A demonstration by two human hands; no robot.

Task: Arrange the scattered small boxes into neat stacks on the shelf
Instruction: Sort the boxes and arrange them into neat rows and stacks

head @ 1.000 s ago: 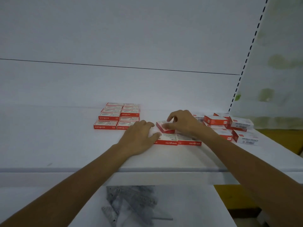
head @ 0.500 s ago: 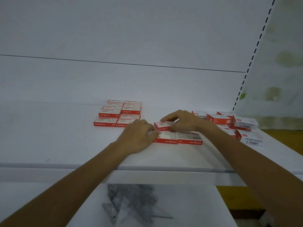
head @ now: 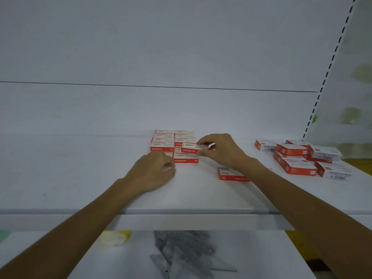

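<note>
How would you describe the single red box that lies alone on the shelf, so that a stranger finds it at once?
On the white shelf, look between the tidy block of red boxes and the loose pile at the right. The lone box lies flat there, partly behind the right forearm, and touches no other box.

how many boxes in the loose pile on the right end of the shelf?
6 boxes clearly visible: one apart at left; two red-topped at back; a white one at right; two in front. More may be hidden underneath.
</note>
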